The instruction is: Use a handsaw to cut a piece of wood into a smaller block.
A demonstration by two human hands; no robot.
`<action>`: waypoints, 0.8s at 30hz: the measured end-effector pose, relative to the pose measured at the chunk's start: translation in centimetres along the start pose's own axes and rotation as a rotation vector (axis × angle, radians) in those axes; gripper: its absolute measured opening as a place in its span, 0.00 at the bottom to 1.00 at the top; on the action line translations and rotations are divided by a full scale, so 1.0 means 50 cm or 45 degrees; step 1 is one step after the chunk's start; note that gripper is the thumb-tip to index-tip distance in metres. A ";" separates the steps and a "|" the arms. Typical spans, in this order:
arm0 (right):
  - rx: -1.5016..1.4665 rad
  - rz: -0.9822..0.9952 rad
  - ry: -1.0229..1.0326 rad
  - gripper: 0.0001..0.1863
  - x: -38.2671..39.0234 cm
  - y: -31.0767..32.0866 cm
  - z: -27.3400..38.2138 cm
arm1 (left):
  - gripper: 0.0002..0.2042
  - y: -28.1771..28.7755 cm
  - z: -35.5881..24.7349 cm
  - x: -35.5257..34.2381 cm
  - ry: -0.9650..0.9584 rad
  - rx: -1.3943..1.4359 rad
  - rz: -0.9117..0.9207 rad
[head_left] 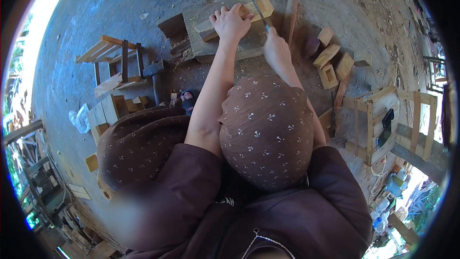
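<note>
Across the timber (266,8), the left hand (231,21) grips it, the right hand (276,45) a saw (254,1).

A slatted wooden stand (124,61) rests on a concrete floor (115,21), grey, worn and bluish where daylight spreads over it. Left of the stand, a bright opening (29,52) glares white, with green along its edge. Well to the right of the stand are a pale wooden frame with boards (369,127) and, farther right and lower, sunlit greenery (431,199). Below and left of the stand, dark clutter (48,187), perhaps timber and metal, crowds the bent rim.
</note>
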State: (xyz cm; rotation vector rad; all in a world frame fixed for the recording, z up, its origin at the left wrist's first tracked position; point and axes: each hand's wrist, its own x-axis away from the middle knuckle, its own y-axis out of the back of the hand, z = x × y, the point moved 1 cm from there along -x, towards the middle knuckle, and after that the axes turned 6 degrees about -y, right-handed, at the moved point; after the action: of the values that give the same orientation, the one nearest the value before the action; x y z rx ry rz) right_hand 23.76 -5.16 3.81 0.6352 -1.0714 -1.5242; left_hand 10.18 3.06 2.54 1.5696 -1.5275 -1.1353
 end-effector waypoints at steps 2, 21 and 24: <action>-0.011 0.072 -0.019 0.10 0.060 -0.003 -0.004 | 0.28 0.009 0.029 0.008 0.014 -0.008 -0.020; 0.039 -0.013 0.021 0.12 -0.041 -0.010 0.028 | 0.26 -0.010 0.012 0.011 -0.080 0.055 -0.176; 0.006 0.022 0.008 0.10 0.048 -0.016 -0.001 | 0.26 -0.008 0.032 0.014 -0.031 0.038 -0.160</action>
State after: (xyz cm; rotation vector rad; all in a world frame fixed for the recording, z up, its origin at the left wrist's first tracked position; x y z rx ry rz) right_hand 22.83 -7.47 3.48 0.6322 -1.0734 -1.5040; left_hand 8.84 2.58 1.43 1.6982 -1.4846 -1.2097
